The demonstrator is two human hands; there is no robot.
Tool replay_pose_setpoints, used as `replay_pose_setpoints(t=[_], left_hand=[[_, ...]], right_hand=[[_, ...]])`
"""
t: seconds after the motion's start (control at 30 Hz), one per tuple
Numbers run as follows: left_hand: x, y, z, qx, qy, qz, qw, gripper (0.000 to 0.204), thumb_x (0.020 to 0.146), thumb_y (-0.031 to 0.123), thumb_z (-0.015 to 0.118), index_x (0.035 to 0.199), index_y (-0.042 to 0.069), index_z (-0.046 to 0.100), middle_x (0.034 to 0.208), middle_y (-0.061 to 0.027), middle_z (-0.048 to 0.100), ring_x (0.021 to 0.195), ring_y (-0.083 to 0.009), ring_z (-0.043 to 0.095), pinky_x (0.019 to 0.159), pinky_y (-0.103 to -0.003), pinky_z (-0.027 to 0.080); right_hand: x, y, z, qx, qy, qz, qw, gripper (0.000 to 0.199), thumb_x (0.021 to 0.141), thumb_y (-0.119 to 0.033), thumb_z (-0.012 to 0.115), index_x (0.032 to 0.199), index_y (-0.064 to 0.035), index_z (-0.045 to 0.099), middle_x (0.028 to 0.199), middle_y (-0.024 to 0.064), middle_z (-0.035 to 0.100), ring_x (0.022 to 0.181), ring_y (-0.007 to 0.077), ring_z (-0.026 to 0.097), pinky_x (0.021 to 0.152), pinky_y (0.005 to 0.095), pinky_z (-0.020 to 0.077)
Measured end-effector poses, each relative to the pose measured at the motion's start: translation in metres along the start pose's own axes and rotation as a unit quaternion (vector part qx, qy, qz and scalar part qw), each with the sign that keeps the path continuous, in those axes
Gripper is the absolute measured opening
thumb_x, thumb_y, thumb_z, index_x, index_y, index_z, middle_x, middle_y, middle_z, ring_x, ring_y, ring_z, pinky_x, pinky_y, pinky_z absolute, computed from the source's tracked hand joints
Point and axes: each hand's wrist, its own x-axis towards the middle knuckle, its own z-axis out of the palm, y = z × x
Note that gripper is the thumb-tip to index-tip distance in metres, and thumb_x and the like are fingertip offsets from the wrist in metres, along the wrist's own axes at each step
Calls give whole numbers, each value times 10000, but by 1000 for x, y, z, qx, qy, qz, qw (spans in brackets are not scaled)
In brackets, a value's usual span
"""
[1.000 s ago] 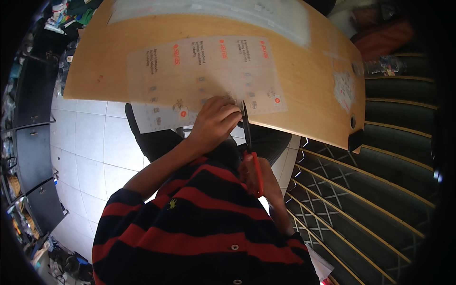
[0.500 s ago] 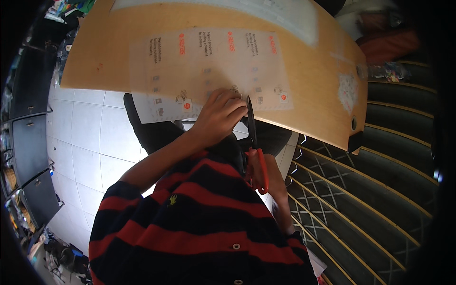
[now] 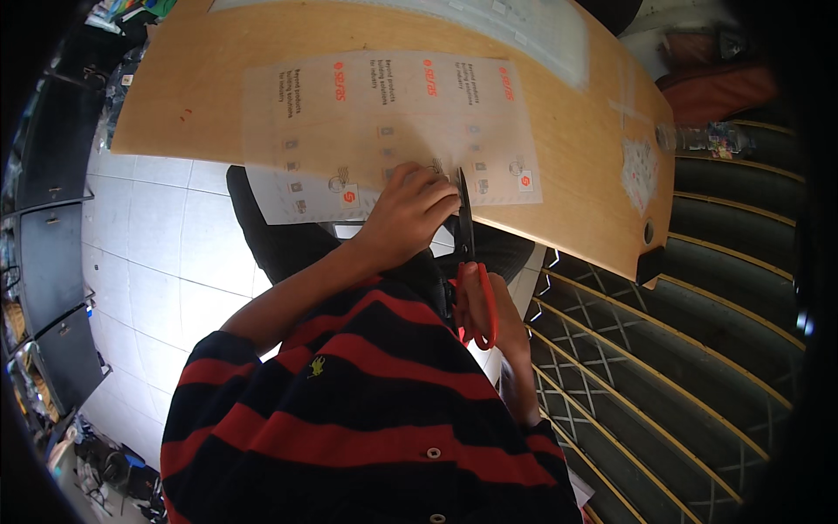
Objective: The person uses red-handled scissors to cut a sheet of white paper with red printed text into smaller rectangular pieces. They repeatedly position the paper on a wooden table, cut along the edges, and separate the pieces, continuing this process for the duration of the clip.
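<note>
A thin translucent printed sheet (image 3: 314, 127) with red and black markings lies over the near edge of the wooden table, part of it hanging past. My left hand (image 3: 401, 223) is closed on its near edge, fingers bent over the paper. Just right of those fingertips, the scissors (image 3: 465, 218) point away from me with one dark blade above the sheet. Their blades look spread, and the other blade is partly hidden below. My right hand (image 3: 497, 306) grips the red handles, with fingers through the loops.
The wooden table (image 3: 585, 175) fills the upper middle. On it are a clear plastic sheet (image 3: 524, 31) at the back and a small clear packet (image 3: 640, 170) at the right. A bottle (image 3: 703, 138) lies beyond the right edge, near a folding metal gate (image 3: 646, 349). Dark cabinets (image 3: 57, 253) stand left.
The scissors and my right hand have shifted slightly away from me, blades further along the sheet. My left hand keeps its hold on the paper. The whole view has shifted a little.
</note>
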Motion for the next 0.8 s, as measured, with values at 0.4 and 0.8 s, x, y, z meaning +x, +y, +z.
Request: replay_pose_setpoints(t=[0.4, 0.8], left_hand=[[2, 3, -4, -36, -18, -71, 997, 234, 821, 93, 723, 1041, 57, 648, 1124, -104, 609, 1089, -326, 560, 1015, -490, 404], [29, -26, -16, 55, -1, -167, 984, 322, 868, 134, 675, 1142, -22, 605, 1254, -157, 564, 1161, -376, 531, 993, -461, 462]], right_hand=[[6, -14, -8, -29, 11, 21, 999, 809, 1067, -516, 302, 512, 15, 558, 408, 104, 509, 381, 227, 587, 453, 337, 501], [5, 3, -21, 18, -43, -26, 999, 752, 1032, -616, 311, 614, -26, 519, 467, 73, 521, 343, 131, 510, 340, 266, 406]])
